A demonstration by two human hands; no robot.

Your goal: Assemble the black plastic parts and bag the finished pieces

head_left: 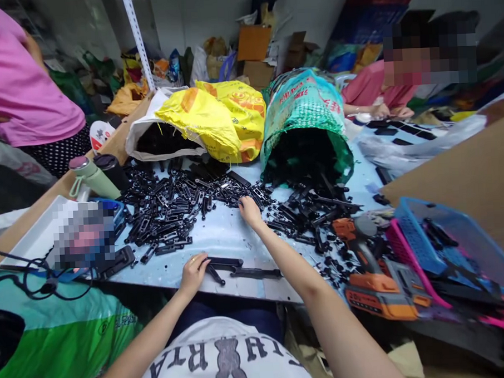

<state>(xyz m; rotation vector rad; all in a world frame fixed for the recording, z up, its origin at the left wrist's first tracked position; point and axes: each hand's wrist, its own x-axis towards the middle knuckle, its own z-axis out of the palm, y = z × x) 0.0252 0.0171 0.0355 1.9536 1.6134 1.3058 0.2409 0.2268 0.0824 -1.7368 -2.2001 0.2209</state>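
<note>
At the table's front edge my left hand (pixel 193 274) is closed, thumb and fingers pinching the end of a black plastic arm (pixel 225 262). A shorter black piece (pixel 215 274) slants out below the same fingers. Just to the right lies another long black bar (pixel 256 273), touched by neither hand. My right hand (pixel 250 211) reaches forward to the near edge of the heap of small black parts (pixel 235 187). Its fingers are curled together at the heap, and what they grip, if anything, is too small to make out.
Black parts (pixel 163 209) spread left, below a yellow sack (pixel 215 118) and an open green sack (pixel 305 125). On the right lie an orange cordless drill (pixel 369 290) and a blue basket (pixel 421 237). A bottle (pixel 95 176) stands left. Two other people are nearby.
</note>
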